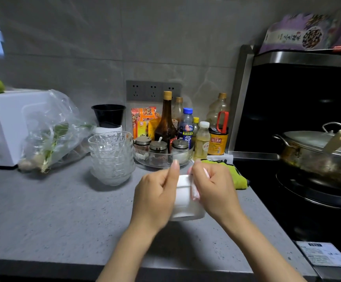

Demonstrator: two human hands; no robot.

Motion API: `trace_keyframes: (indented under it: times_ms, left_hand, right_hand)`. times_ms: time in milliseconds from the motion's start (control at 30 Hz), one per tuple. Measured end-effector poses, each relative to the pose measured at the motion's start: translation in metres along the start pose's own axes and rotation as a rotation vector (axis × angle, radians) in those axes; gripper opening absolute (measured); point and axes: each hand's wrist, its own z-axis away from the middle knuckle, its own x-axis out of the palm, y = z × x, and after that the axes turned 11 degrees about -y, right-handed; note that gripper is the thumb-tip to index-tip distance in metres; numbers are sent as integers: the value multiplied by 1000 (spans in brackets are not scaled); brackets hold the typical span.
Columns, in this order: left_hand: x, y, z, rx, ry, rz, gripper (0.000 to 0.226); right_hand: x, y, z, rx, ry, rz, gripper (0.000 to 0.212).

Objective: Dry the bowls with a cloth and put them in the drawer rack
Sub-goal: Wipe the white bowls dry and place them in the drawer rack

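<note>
Above the grey counter, both my hands hold a white bowl turned on its side. My left hand grips its left side, thumb raised along the rim. My right hand holds a white and pink cloth pressed against the bowl's right side. A stack of several clear glass bowls stands on the counter to the left of my hands. No drawer rack is in view.
Behind my hands a round glass tray holds spice jars, with sauce bottles behind. A green cloth lies at the right. A lidded pot sits on the black stove. A white appliance and a vegetable bag stand at the left.
</note>
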Motion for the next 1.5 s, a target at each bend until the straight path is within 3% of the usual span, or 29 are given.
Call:
trace_keyframes:
  times_ms: [167,333,400,533,600,667,800,833,933,1000,1100,1200,1267,1367,1500]
  left_hand:
    - [5,5,4,61,129,-28,62]
    - [10,6,6,-214,357,437,63]
    - [11,5,5,-261,399,426,62]
    - [16,4,4,-275,417,365,57]
    - [19,6,4,-253,417,363,56]
    - [20,8,5,-263,430,335,62]
    - [17,12,6,-313,481,367,63]
    - [17,12,6,-314,486,368,62]
    - [18,10,4,-262,467,316,65]
    - [20,8,5,-219,429,275,66]
    - [16,8,7,-214,390,287,67]
    - [9,10,9,-240,362,434,64]
    - [5,10,10,-253,356,558,61]
    - [0,5,11,-268,314,698,58]
    - [-7,-7,9,-283,157,624,48]
  right_hand:
    - [2,-2,9,-119,69,13,54]
    - [12,5,17,41,24,-416,44]
    - [17,-2,23,-27,38,-282,45]
    - [29,-15,30,-248,75,276,49]
    - [31,-14,30,-339,90,433,47]
    - [26,-12,25,-321,80,333,42]
    - [17,-7,17,-9,36,-216,34]
    - [19,-9,19,3,29,-192,36]
    - [30,-19,28,-166,56,251,47]
    - [33,-19,26,-269,97,416,44]
    - [25,-14,17,-206,80,145,43]
    - [13,-9,8,68,6,-369,42]
    - [9,-5,7,241,-62,-530,44]
    - [5,-2,11,333,-95,-680,49]
    - [5,1,14,240,-65,-591,49]
